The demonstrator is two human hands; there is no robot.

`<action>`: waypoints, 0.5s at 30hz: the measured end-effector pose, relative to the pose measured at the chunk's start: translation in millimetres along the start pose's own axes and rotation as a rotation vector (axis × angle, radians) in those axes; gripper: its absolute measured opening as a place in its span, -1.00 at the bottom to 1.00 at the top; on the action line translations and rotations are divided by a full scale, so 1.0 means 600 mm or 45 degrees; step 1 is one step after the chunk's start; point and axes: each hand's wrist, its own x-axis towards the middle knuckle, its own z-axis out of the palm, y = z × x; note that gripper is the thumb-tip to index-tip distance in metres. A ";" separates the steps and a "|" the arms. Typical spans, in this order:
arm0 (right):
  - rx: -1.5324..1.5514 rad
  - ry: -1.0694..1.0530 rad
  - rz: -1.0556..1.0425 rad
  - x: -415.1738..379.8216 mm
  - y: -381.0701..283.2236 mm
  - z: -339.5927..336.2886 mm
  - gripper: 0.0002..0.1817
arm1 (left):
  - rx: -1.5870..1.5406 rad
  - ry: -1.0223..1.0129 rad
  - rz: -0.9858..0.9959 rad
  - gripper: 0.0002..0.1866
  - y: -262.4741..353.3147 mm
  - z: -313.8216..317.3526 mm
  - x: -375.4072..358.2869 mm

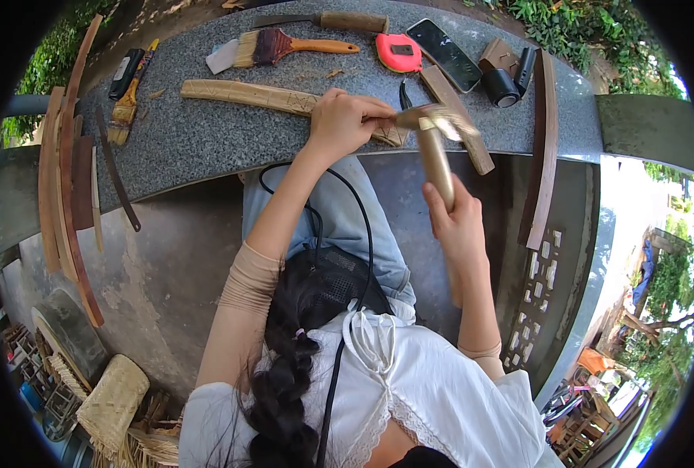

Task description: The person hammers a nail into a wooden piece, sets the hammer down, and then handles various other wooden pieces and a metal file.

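Observation:
My right hand (460,218) is wrapped round the wooden handle of a hammer (437,165). The hammer's metal head, partly blurred, is level with my left fingertips. My left hand (339,123) rests over the right part of a pale wooden strip (245,94) with carved or drawn marks. Its thumb and fingers are pinched together near the hammer head; whatever is between them is too small or hidden to make out. The strip lies along the front of the grey stone table (183,144), its right end showing beyond my left hand.
Behind the strip lie a paintbrush (300,47), a wooden-handled knife (351,22), a pink tape measure (399,53) and a phone (444,54). A wooden piece (472,139) and a long strip (544,148) overhang the edge at right. Several thin strips (54,171) overhang the left side.

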 end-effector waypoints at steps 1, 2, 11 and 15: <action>-0.069 -0.055 0.021 0.000 0.002 -0.005 -0.64 | 0.000 0.000 0.005 -0.88 0.001 -0.001 -0.001; -0.141 -0.112 0.033 0.005 0.002 -0.011 -0.65 | -0.003 -0.008 -0.001 -0.88 0.001 -0.002 0.000; -0.200 -0.017 -0.084 -0.001 0.011 0.013 -0.70 | 0.017 0.020 0.015 -0.87 -0.002 0.003 -0.004; -0.046 0.062 -0.053 -0.010 -0.021 -0.008 -0.70 | 0.020 -0.048 -0.041 -0.88 0.004 -0.004 -0.001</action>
